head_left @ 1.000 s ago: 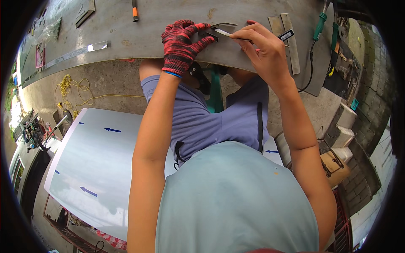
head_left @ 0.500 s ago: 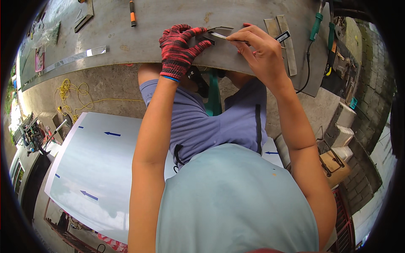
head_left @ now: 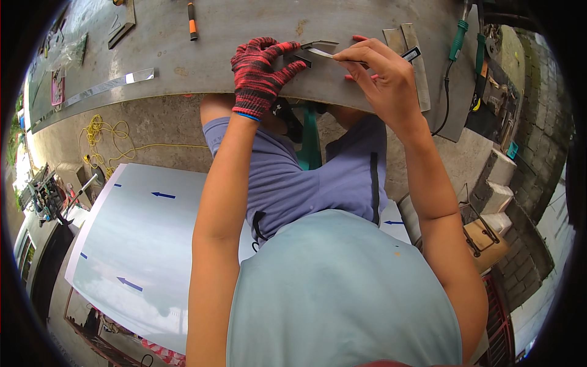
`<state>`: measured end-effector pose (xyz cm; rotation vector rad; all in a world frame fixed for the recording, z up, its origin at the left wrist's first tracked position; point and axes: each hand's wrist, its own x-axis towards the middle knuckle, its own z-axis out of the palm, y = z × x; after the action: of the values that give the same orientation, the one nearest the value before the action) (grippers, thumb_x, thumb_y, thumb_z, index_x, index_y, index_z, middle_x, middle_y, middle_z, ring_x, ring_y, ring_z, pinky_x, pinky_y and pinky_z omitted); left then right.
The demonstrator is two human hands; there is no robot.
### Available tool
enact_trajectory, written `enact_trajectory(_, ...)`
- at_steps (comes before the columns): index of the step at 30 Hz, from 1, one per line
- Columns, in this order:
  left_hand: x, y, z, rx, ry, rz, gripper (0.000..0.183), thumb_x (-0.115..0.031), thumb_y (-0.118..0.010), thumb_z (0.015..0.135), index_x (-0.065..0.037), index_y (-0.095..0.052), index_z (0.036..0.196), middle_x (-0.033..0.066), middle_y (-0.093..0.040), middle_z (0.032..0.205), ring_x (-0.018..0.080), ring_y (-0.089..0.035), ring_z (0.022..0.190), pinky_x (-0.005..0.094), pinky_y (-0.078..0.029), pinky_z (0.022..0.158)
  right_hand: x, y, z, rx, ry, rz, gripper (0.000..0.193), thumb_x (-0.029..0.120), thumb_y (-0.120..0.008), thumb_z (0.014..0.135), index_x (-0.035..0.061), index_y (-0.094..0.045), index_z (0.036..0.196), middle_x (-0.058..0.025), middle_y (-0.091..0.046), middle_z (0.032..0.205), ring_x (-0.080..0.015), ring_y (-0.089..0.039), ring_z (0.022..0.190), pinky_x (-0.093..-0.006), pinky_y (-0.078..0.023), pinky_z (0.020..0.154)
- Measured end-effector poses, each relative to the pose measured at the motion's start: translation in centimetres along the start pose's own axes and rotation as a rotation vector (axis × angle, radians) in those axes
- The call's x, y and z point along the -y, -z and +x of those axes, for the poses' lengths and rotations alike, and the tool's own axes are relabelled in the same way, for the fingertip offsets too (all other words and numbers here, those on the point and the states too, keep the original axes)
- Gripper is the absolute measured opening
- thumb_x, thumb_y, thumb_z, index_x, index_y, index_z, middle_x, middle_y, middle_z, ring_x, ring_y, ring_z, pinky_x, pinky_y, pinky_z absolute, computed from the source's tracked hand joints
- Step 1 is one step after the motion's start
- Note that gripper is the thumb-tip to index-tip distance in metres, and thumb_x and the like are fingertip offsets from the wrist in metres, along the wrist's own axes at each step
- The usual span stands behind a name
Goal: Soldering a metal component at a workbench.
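Note:
My left hand (head_left: 260, 76), in a red-and-black striped glove, is at the near edge of the metal table. Its thumb and forefinger grip a small bent metal piece (head_left: 324, 44) with dark, narrow legs. My bare right hand (head_left: 385, 79) pinches a slim tool with a silver tip and a black end (head_left: 411, 54), held slantwise over the table. The tool's silver tip (head_left: 319, 53) lies close beside the bent piece; whether they touch I cannot tell. Red parts show behind my right fingers, too covered to name.
Flat metal bars (head_left: 423, 85) lie right of my right hand. Beyond them is a green-handled corded tool (head_left: 458, 40). An orange-and-black handle (head_left: 192, 23) lies far left of centre, and a shiny strip (head_left: 110, 87) runs along the left edge. A yellow cord (head_left: 98, 134) coils on the floor.
My right hand has moved slightly to the right, and the tool has shifted with it. My left hand keeps its grip in nearly the same place.

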<state>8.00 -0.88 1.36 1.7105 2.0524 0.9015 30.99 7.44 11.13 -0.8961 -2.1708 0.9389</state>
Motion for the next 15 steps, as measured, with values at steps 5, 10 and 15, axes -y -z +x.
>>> enact_trajectory(5, 0.2, -0.1, -0.1, -0.004, 0.000, 0.018, 0.049, -0.044, -0.095, 0.069, -0.028, -0.084, 0.114, 0.0074, -0.072, 0.115, 0.0306, -0.062, 0.111, 0.0464, -0.049, 0.099, 0.9, -0.1, 0.0, 0.049, -0.059, 0.004, 0.013, 0.002, -0.079, 0.090, 0.0072, -0.078, 0.102, -0.0058, -0.071, 0.091, -0.0220, -0.067, 0.074, -0.0335, -0.054, 0.066)
enact_trajectory(10, 0.2, -0.1, -0.1, -0.010, -0.006, 0.019, 0.050, -0.040, -0.096, 0.068, -0.027, -0.084, 0.115, 0.0082, -0.072, 0.113, 0.0302, -0.063, 0.110, 0.0463, -0.052, 0.098, -0.1, -0.7, 0.1, 0.016, 0.026, -0.022, 0.013, 0.004, -0.079, 0.090, 0.0071, -0.078, 0.102, -0.0064, -0.072, 0.092, -0.0237, -0.069, 0.076, -0.0344, -0.055, 0.068)
enact_trajectory(15, 0.2, 0.0, -0.1, -0.005, -0.009, 0.025, 0.049, -0.040, -0.096, 0.068, -0.028, -0.084, 0.114, 0.0082, -0.072, 0.115, 0.0301, -0.063, 0.110, 0.0460, -0.051, 0.098, 0.0, -0.7, 0.2, 0.018, 0.020, -0.019, 0.012, 0.004, -0.079, 0.090, 0.0070, -0.078, 0.102, -0.0065, -0.072, 0.092, -0.0239, -0.069, 0.076, -0.0346, -0.055, 0.069)
